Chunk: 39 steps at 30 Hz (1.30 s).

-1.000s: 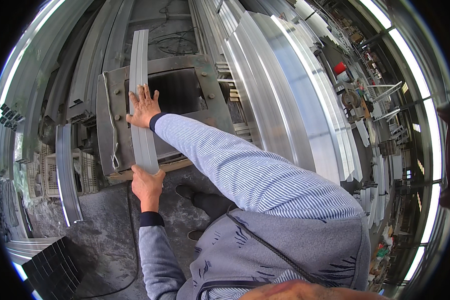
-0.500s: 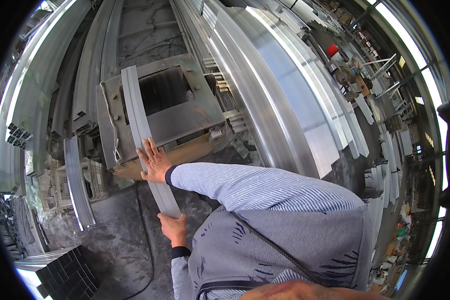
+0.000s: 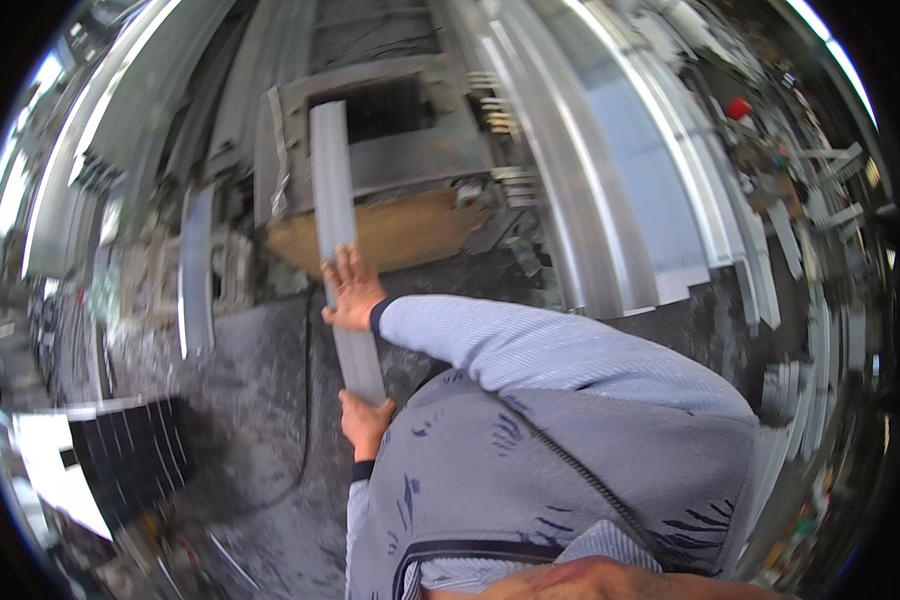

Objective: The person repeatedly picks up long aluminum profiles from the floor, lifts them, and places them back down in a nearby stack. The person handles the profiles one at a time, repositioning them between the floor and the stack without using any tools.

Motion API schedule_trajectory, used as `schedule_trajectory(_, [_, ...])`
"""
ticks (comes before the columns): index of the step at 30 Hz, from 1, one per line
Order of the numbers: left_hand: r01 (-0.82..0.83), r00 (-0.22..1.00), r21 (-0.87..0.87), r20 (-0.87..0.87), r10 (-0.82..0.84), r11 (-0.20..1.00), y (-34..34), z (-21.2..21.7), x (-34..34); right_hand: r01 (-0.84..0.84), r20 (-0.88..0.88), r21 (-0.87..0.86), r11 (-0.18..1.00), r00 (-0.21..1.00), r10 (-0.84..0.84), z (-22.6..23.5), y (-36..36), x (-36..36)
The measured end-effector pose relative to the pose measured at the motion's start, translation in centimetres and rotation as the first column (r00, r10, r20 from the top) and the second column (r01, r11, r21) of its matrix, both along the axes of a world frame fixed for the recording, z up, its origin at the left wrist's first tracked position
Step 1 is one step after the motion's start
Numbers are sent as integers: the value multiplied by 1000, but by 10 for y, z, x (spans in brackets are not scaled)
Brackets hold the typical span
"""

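A long, flat grey metal profile (image 3: pixel 335 190) slants from my body out over a metal machine housing (image 3: pixel 400 165) with a dark rectangular opening (image 3: pixel 380 108). Its far end overlaps the left side of that opening. My left hand (image 3: pixel 367 425) is closed on the profile's near end, close to my chest, with the thumb on the right edge. Farther along, my right hand (image 3: pixel 355 290) grips across the profile from above, fingers spread over the top and toward its left edge. The undersides of both grips are hidden. The picture is partly blurred.
Long shiny metal profiles (image 3: pixel 570 170) lie in a stack to the right. More profiles (image 3: pixel 145 110) stretch along the left. A bundle with dark ends (image 3: pixel 135 455) sits at the lower left. A dark cable (image 3: pixel 307 400) runs across the floor near my left hand.
The view has shifted, so the surroundings sit farther right and higher. Against the housing, the profile has moved toward me and slightly right. Both hands keep their places on it.
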<state>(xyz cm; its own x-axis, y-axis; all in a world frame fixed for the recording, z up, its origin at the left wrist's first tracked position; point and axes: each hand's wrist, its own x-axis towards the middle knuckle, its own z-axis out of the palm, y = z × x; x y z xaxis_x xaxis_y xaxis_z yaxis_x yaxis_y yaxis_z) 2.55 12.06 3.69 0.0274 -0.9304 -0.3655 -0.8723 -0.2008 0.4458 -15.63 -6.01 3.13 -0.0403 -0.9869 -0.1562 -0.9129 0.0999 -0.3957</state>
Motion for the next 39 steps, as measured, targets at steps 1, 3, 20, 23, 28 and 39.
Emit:
schedule_trajectory(1, [-15, 1000, -1, -2, 15, 1000, 7, 0, 2, -6, -24, 2, 1000, 1000, 6, -2, 7, 4])
schedule_trajectory(3, [-13, 1000, 15, -4, 13, 1000, 24, 0, 12, -4, -63, 24, 1000, 998, 6, -8, 22, 13])
schedule_trajectory(20, [-2, 999, 9, 43, 2, 1000, 118, 19, 56, -117, 152, -210, 971, 977, 150, -28, 95, 4])
schedule_trajectory(23, [-14, 999, 38, 52, 12, 999, 134, 30, 70, 229, 481, -309, 923, 875, -56, -50, 95, -4])
schedule_trajectory(28, [-97, 994, 43, 64, 94, 994, 180, 35, 79, 12, 733, 673, 739, -138, -666, -75, 66, -14])
schedule_trajectory(39, [-417, 904, 38, 124, 410, 908, 358, 43, 33, -422, 626, 740, 524, 145, -766, -123, 147, -4])
